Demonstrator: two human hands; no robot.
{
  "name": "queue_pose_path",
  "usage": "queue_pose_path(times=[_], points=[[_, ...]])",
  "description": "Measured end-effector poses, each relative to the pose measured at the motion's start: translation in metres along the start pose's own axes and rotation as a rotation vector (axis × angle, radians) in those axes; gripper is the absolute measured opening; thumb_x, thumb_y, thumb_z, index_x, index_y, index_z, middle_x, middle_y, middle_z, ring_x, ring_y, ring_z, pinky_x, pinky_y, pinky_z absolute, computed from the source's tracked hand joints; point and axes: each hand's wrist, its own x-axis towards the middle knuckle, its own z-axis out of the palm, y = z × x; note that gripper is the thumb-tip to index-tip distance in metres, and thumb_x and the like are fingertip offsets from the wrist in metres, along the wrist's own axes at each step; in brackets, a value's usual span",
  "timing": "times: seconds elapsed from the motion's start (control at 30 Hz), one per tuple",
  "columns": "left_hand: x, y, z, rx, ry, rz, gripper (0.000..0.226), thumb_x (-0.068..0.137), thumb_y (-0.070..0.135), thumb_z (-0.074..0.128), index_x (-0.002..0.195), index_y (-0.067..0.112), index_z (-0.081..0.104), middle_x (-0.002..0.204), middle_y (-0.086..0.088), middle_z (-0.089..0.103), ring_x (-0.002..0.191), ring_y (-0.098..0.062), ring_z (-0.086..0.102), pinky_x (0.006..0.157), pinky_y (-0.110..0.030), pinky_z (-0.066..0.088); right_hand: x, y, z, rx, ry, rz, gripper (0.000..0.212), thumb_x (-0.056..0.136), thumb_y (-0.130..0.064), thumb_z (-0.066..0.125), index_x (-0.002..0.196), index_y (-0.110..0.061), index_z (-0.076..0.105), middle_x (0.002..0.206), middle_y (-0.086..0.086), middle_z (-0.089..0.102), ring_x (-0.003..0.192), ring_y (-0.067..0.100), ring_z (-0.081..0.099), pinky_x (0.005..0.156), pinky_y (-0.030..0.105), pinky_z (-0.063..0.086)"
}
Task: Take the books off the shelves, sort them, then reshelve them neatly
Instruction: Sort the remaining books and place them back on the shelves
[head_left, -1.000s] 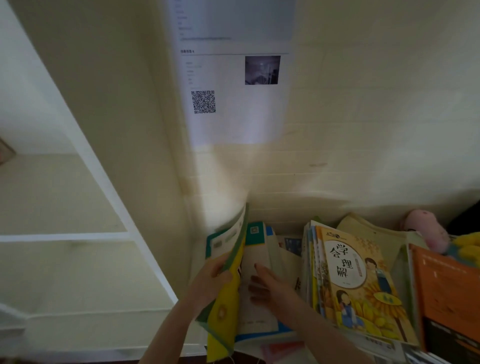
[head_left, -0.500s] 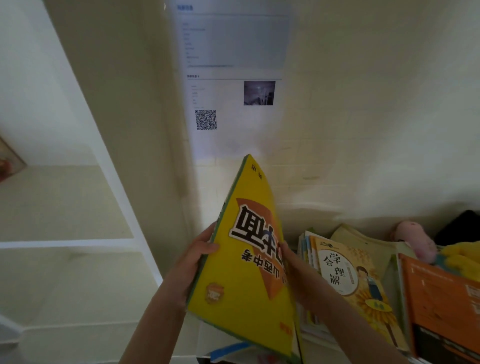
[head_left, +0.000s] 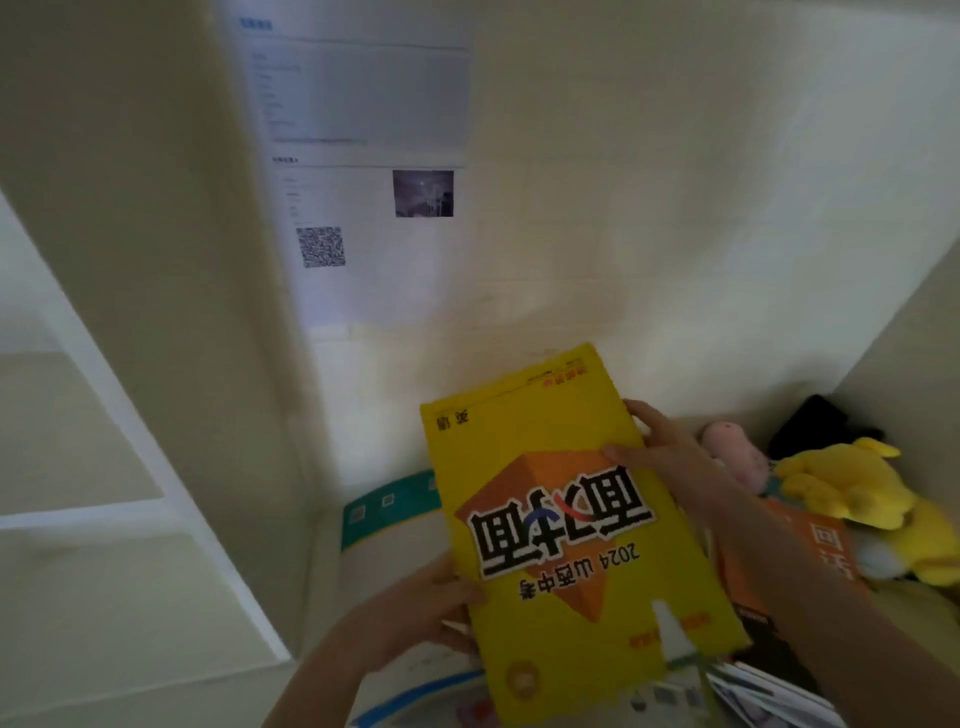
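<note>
One white shelf frame (head_left: 156, 504) stands at the left. Beside it the left hand (head_left: 431, 608) grips the lower left edge of a yellow book (head_left: 561, 519), held cover-up over a heap of books. The right hand (head_left: 660, 447) clasps its upper right edge, thumb on the cover. Farther right lie an orange book (head_left: 826, 551) and a yellow plush toy (head_left: 857, 488).

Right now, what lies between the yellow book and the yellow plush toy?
Head view: the right hand holding the yellow book, then a pink plush toy.
</note>
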Motion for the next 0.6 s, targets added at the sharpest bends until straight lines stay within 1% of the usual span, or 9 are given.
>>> queue_pose_path(times=[0.07, 0.1, 0.17, 0.23, 0.33, 0.37, 0.43, 0.5, 0.6], points=[[0.012, -0.006, 0.018, 0.151, -0.073, -0.118, 0.019, 0.086, 0.020, 0.063, 0.105, 0.022, 0.065, 0.093, 0.003, 0.073, 0.084, -0.009, 0.068, 0.073, -0.024, 0.054, 0.023, -0.007, -0.017, -0.247, -0.108, 0.002, 0.049, 0.087, 0.000, 0.064, 0.129, -0.018, 0.050, 0.110, 0.014, 0.067, 0.090, 0.030, 0.067, 0.079, 0.044, 0.057], [0.017, -0.009, 0.026, 0.240, -0.080, -0.149, 0.012, 0.090, 0.018, 0.059, 0.099, 0.022, 0.067, 0.086, 0.007, 0.072, 0.076, -0.002, 0.067, 0.069, -0.020, 0.052, 0.035, -0.005, -0.021, -0.383, -0.184, 0.024, 0.049, 0.088, -0.002, 0.064, 0.133, -0.016, 0.049, 0.119, 0.012, 0.063, 0.099, 0.028, 0.065, 0.086, 0.043, 0.054], [0.029, -0.009, 0.036, 0.336, -0.044, -0.163, 0.014, 0.093, 0.015, 0.053, 0.096, 0.019, 0.066, 0.075, 0.010, 0.068, 0.062, 0.003, 0.062, 0.061, -0.016, 0.049, 0.058, 0.019, -0.020, -0.758, -0.288, 0.054, 0.056, 0.089, -0.011, 0.067, 0.140, -0.016, 0.046, 0.137, 0.006, 0.053, 0.120, 0.024, 0.054, 0.098, 0.037, 0.046], [0.041, -0.006, 0.037, 0.316, 0.078, -0.079, 0.020, 0.097, 0.009, 0.045, 0.102, 0.018, 0.062, 0.073, 0.011, 0.067, 0.063, -0.001, 0.062, 0.058, -0.014, 0.049, 0.067, 0.053, -0.012, -0.972, -0.273, 0.042, 0.060, 0.087, -0.018, 0.070, 0.142, -0.019, 0.045, 0.143, 0.001, 0.048, 0.128, 0.021, 0.048, 0.101, 0.032, 0.042], [0.060, -0.001, 0.029, 0.543, 0.330, 0.200, 0.030, 0.097, 0.013, 0.048, 0.117, 0.036, 0.047, 0.104, 0.012, 0.059, 0.092, -0.009, 0.058, 0.074, -0.017, 0.045, 0.057, 0.092, -0.001, -0.833, -0.226, 0.014, 0.061, 0.089, -0.015, 0.068, 0.144, -0.020, 0.043, 0.149, 0.003, 0.040, 0.136, 0.023, 0.038, 0.103, 0.029, 0.037], [0.066, 0.001, 0.028, 0.661, 0.380, 0.263, 0.036, 0.096, 0.016, 0.050, 0.124, 0.037, 0.044, 0.116, 0.009, 0.054, 0.104, -0.011, 0.053, 0.082, -0.020, 0.043, 0.051, 0.098, -0.002, -0.806, -0.205, -0.008, 0.062, 0.090, -0.015, 0.067, 0.145, -0.022, 0.041, 0.151, 0.001, 0.037, 0.139, 0.023, 0.033, 0.104, 0.028, 0.034], [0.080, 0.011, 0.028, 0.968, 0.474, 0.320, 0.046, 0.095, 0.025, 0.053, 0.137, 0.030, 0.038, 0.133, 0.003, 0.045, 0.120, -0.014, 0.044, 0.098, -0.026, 0.036, 0.040, 0.106, -0.009, -0.872, -0.192, -0.064, 0.065, 0.091, -0.023, 0.065, 0.147, -0.028, 0.034, 0.157, -0.005, 0.023, 0.145, 0.019, 0.016, 0.111, 0.033, 0.022], [0.099, 0.026, 0.029, 1.104, 0.478, 0.300, 0.058, 0.093, 0.033, 0.055, 0.145, 0.024, 0.030, 0.145, 0.000, 0.036, 0.131, -0.019, 0.035, 0.108, -0.034, 0.030, 0.027, 0.108, -0.018, -0.868, -0.159, -0.117, 0.067, 0.090, -0.028, 0.066, 0.147, -0.035, 0.030, 0.159, -0.009, 0.014, 0.145, 0.016, 0.008, 0.115, 0.038, 0.015], [0.132, 0.040, 0.028, 1.264, 0.352, 0.223, 0.074, 0.092, 0.045, 0.054, 0.151, 0.024, 0.015, 0.157, 0.000, 0.016, 0.144, -0.021, 0.015, 0.116, -0.042, 0.011, 0.005, 0.112, -0.029, -0.664, -0.093, -0.079, 0.055, 0.088, -0.023, 0.068, 0.134, -0.039, 0.043, 0.148, -0.012, 0.030, 0.142, 0.018, 0.020, 0.115, 0.039, 0.025]])
